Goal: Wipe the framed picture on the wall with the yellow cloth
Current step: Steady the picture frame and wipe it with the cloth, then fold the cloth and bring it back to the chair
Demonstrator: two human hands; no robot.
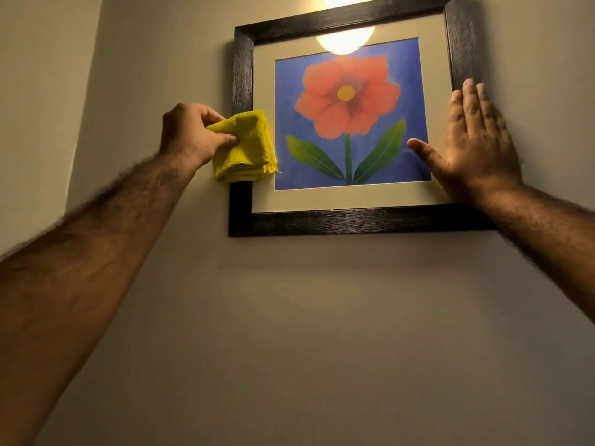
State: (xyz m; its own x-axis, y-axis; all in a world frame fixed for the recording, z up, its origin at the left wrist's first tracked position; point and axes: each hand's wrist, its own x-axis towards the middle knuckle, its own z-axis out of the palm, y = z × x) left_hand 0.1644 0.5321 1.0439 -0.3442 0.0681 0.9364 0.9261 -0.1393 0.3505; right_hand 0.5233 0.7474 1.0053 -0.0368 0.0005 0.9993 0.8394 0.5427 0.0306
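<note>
Head view looks up a beige wall (pixel 289 317) at both bare forearms, raised from the lower corners of the picture toward its upper middle. The left hand (pixel 190 135) sits left of centre, knuckles toward the camera, fingers curled and thumb pinched across a folded yellow cloth (pixel 248 149), so it grips the cloth. The right hand (pixel 473 146) is at centre right, spread flat with fingers pointing up and thumb splayed toward the left; its palm lies against the right side of the framed picture (pixel 347 123), the fingers over the right frame rail and the thumb over the blue print. It grips nothing.

The cloth is bright yellow, with a ribbed weave, folded into a thick, roughly square pad with layered edges showing along its bottom and right sides. It overlaps the left rail of the frame about halfway up, its right edge reaching the mat beside the print.

The framed picture fills the upper middle. It has a dark, grained frame, a pale mat, and a print of a red flower with a yellow centre and two green leaves on blue. It is nearly square and hangs slightly tilted, the top rail rising toward the upper right; the flower stem runs vertically. A bright lamp glare (pixel 346 43) reflects at the top of the glass.
</note>
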